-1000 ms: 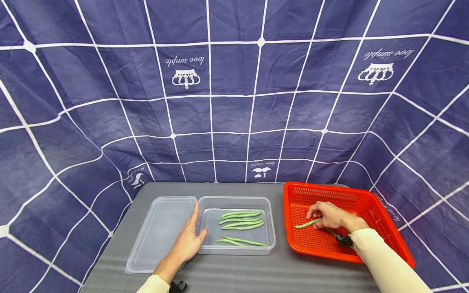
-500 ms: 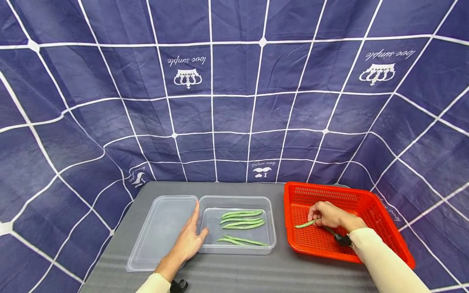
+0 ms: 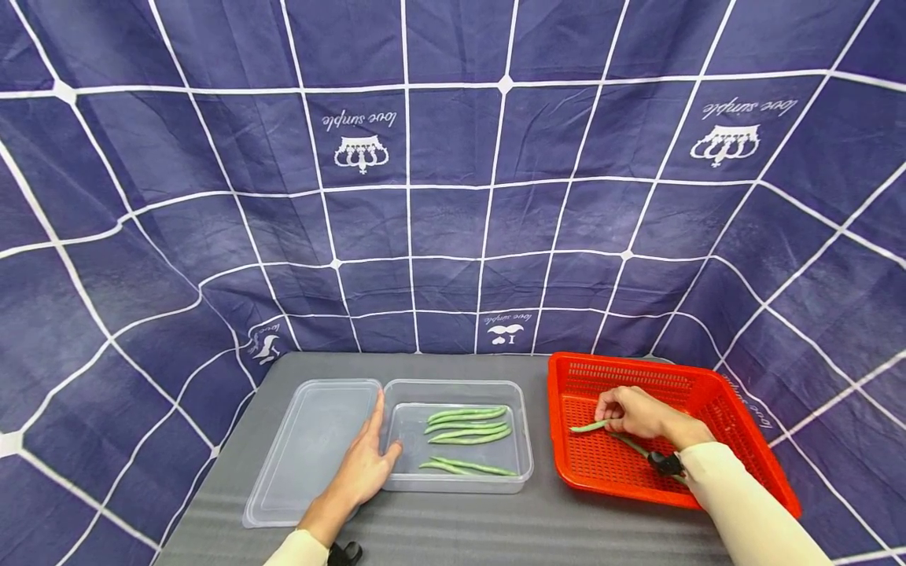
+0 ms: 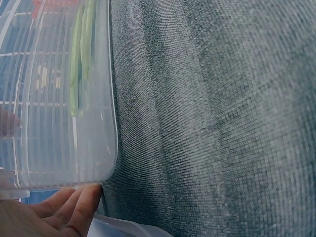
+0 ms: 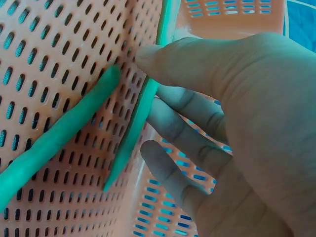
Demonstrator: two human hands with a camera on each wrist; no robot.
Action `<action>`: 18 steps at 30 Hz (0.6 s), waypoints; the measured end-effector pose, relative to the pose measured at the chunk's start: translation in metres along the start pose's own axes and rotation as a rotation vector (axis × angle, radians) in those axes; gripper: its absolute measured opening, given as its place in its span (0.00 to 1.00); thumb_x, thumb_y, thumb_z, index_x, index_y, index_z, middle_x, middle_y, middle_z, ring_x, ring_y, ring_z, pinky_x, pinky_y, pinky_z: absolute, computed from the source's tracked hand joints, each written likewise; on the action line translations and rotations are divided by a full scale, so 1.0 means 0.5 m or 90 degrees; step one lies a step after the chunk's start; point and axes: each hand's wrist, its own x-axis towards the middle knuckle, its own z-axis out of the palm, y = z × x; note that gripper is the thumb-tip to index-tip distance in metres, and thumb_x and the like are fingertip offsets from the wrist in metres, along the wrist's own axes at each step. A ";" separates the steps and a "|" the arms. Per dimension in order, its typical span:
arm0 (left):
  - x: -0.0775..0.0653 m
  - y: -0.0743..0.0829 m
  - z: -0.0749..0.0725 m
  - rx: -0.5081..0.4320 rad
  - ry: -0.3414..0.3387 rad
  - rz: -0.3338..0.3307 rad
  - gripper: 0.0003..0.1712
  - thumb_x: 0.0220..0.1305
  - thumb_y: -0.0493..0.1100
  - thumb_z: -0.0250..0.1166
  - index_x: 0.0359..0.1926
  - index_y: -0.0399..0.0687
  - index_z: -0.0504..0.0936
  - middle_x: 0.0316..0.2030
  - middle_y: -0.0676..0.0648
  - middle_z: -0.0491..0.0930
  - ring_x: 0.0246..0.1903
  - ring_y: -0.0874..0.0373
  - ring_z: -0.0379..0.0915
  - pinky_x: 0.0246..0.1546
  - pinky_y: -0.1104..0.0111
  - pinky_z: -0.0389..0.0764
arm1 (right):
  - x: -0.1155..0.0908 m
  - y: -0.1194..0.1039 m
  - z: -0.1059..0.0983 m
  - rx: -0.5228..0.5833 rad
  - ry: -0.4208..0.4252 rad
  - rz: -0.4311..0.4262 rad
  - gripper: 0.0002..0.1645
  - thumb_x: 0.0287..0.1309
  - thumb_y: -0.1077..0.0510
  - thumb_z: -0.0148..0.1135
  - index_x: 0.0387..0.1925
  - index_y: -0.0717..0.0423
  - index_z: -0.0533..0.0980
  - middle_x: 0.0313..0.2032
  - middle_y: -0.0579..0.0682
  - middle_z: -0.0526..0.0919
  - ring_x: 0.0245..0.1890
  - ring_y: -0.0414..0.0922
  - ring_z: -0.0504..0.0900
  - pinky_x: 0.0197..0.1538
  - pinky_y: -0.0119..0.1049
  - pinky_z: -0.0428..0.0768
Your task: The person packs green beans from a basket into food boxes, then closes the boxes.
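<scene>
In the head view my right hand [image 3: 637, 413] is inside the red perforated basket [image 3: 557, 456], pinching a green bean [image 3: 589, 427] between thumb and fingers. A second green bean [image 5: 59, 131] lies on the basket floor below it, partly covered by the wrist in the head view. My left hand [image 3: 362, 464] rests against the left side of a clear plastic container [image 3: 403, 485], fingers straight and thumb by the near left corner. Several green beans [image 3: 469, 434] lie in that container, with a smaller group nearer its front wall.
A translucent lid [image 3: 311, 448] lies flat on the grey table [image 3: 453, 531], left of the container and partly under my left hand. Behind and at the sides hangs a blue cloth [image 3: 453, 220] with white grid lines.
My right hand has closed its fingers on the bean and raised it slightly, showing more of the second bean beneath. The left hand and the container have stayed put.
</scene>
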 end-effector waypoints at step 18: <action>-0.002 0.002 -0.001 0.000 0.002 -0.014 0.61 0.77 0.43 0.69 0.98 0.56 0.42 0.90 0.29 0.63 0.87 0.29 0.67 0.86 0.32 0.69 | -0.006 -0.038 -0.023 -0.023 0.073 -0.020 0.18 0.58 0.73 0.80 0.37 0.46 0.86 0.33 0.39 0.90 0.36 0.28 0.83 0.41 0.31 0.86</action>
